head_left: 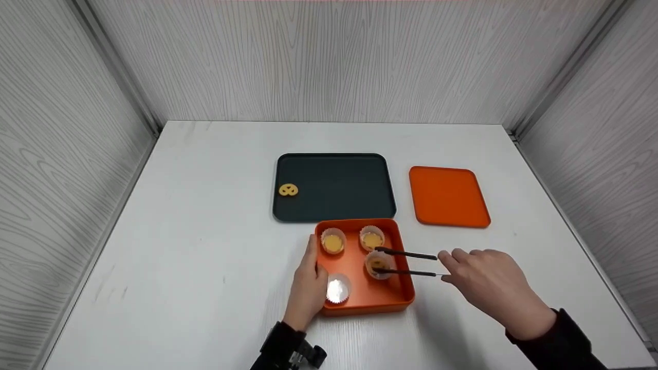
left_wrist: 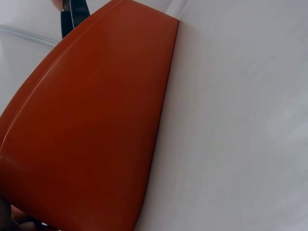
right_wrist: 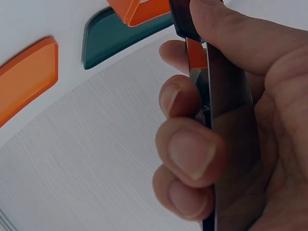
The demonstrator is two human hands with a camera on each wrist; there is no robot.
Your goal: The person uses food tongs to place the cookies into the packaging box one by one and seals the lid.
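White tabletop (head_left: 205, 262) is backed by grey wood-grain panels (head_left: 318, 61). Dark green tray (head_left: 339, 180) is placed toward the far side, with one pretzel-shaped biscuit (head_left: 288, 189) set near its left edge; flat orange tray (head_left: 449, 196) is laid to its right, apart from it. Deep orange box (head_left: 354, 270) is positioned just in front of the green tray. Four pleated cups are contained in it: far-left cup (head_left: 325, 237) and far-right cup (head_left: 363, 235), each with a yellow round inside; near-left cup (head_left: 338, 289), no filling seen; near-right cup (head_left: 386, 276), with a brown biscuit (head_left: 379, 263) in it.

Box's left wall is gripped by the left hand (head_left: 307, 289), thumb over the rim, fingers along the outside. Slim tongs (head_left: 411, 254) are held in the right hand (head_left: 491, 280), handle wrapped by curled fingers. Black tips are parted: one over the brown biscuit, one at the cup's far rim; contact cannot be told.

Biscuits are judged light, dry and brittle, best taken lightly by opposite edges. Cups look thin and easily crumpled; rims should not be squeezed. Box is probably stiff, light and prone to sliding, so it is best steadied by a side wall. Tongs seem springy, best held mid-handle.
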